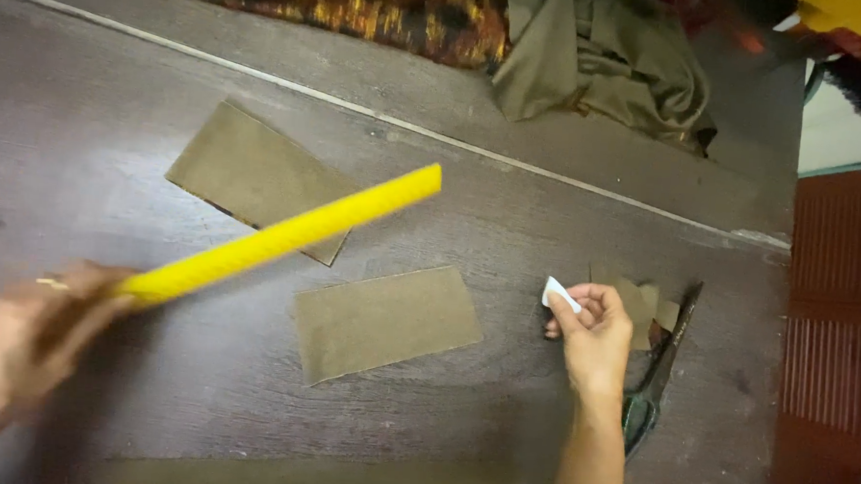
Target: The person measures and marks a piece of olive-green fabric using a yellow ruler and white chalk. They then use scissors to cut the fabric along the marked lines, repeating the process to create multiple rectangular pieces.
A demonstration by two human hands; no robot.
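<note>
a: what's the left hand (23,343) got?

b: it's closed around one end of a long yellow ruler (284,234), which is lifted off the wooden table (114,88) and slants up to the right. its far end hangs over the near corner of the upper cloth rectangle (257,176). the hand and ruler are blurred, so i'd judge the ruler is in motion, not laid down.

a: and the right hand (594,337)?

b: pinching a small white piece of tailor's chalk (560,295) between thumb and fingertips, held just above the table, to the right of the lower cloth rectangle (385,322). it isn't touching either rectangle.

a: so which step is this?

b: my reading: measuring and marking the olive-brown pieces. ruler and chalk are both in hand, but neither is on the cloth yet.

a: what would the next move call for?

b: the ruler would need to lie flat and steady on one rectangle, pressed down by the left hand, and the chalk brought over to run along its edge.

a: anything else nearby?

b: dark scissors (662,367) lie just right of the right hand, beside some small cloth scraps (648,303). at the far edge sit a bundled olive fabric (597,54) and a patterned orange-and-black cloth (345,2).
</note>
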